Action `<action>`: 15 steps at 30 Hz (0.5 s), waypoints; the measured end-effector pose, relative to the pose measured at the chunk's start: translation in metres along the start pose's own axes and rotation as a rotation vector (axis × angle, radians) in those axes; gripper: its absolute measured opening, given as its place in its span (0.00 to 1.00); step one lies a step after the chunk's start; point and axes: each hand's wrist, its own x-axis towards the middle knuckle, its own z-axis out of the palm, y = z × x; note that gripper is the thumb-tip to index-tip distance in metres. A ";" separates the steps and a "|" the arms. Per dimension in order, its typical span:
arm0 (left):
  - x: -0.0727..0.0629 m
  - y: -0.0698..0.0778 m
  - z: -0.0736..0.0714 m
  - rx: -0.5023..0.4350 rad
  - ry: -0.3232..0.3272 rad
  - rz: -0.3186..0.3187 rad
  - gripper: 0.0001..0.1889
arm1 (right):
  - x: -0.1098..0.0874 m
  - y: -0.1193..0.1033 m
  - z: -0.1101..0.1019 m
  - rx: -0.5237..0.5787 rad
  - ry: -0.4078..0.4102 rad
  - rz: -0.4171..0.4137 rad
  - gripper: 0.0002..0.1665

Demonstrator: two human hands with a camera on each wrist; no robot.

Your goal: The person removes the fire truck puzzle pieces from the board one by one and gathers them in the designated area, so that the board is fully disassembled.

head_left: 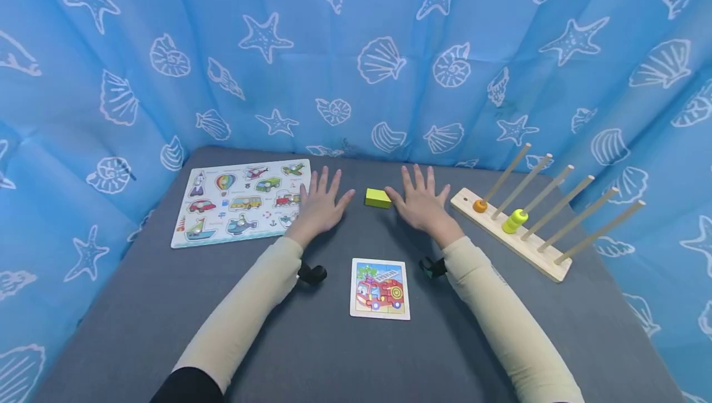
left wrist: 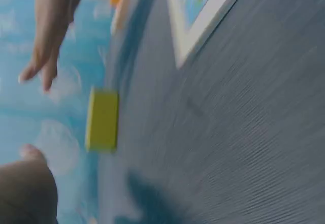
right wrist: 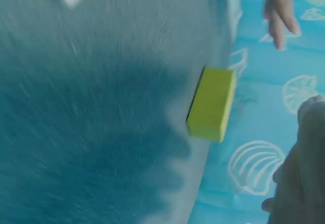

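Note:
Both hands are held out with fingers spread and nothing in them. My left hand (head_left: 322,206) is beside the right edge of a white peg puzzle board (head_left: 261,236) showing vehicles. On the other side, my right hand (head_left: 423,206) is just right of a yellow-green block (head_left: 377,198), its thumb nearest the block. In the left wrist view the yellow block (left wrist: 103,120) lies on the grey cloth, between the two hands. The right wrist view shows that block (right wrist: 212,103) too, apart from the fingers, with a hand's shadow on the cloth.
Nearer the body lies a square fire-engine jigsaw (head_left: 380,289). At the right stands a wooden peg rack (head_left: 512,236) with tall slanting rods, an orange bead (head_left: 480,206) and yellow-green beads (head_left: 514,221). A blue seashell curtain (head_left: 345,69) hangs behind the grey table (head_left: 311,353).

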 end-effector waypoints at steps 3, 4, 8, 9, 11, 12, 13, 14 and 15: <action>-0.031 0.009 0.007 -0.034 -0.035 0.100 0.40 | -0.020 -0.003 -0.001 0.027 0.060 -0.031 0.49; -0.044 0.014 0.010 -0.052 -0.060 0.143 0.40 | -0.030 -0.005 -0.001 0.037 0.077 -0.044 0.48; -0.094 0.028 0.029 -0.137 -0.182 0.318 0.39 | -0.075 -0.011 0.003 0.067 0.072 -0.120 0.39; -0.103 0.031 0.033 -0.148 -0.202 0.352 0.39 | -0.085 -0.012 0.005 0.066 0.054 -0.153 0.36; -0.116 0.034 0.041 -0.163 -0.210 0.402 0.38 | -0.102 -0.010 0.010 0.059 0.009 -0.238 0.29; -0.121 0.034 0.044 -0.164 -0.202 0.420 0.38 | -0.108 -0.009 0.012 0.066 -0.013 -0.283 0.25; -0.124 0.034 0.047 -0.147 -0.183 0.439 0.37 | -0.113 -0.007 0.014 0.074 -0.031 -0.327 0.23; -0.126 0.033 0.049 -0.131 -0.166 0.453 0.37 | -0.117 -0.005 0.017 0.087 -0.044 -0.366 0.21; -0.128 0.032 0.051 -0.108 -0.149 0.469 0.36 | -0.119 -0.003 0.019 0.108 -0.055 -0.394 0.20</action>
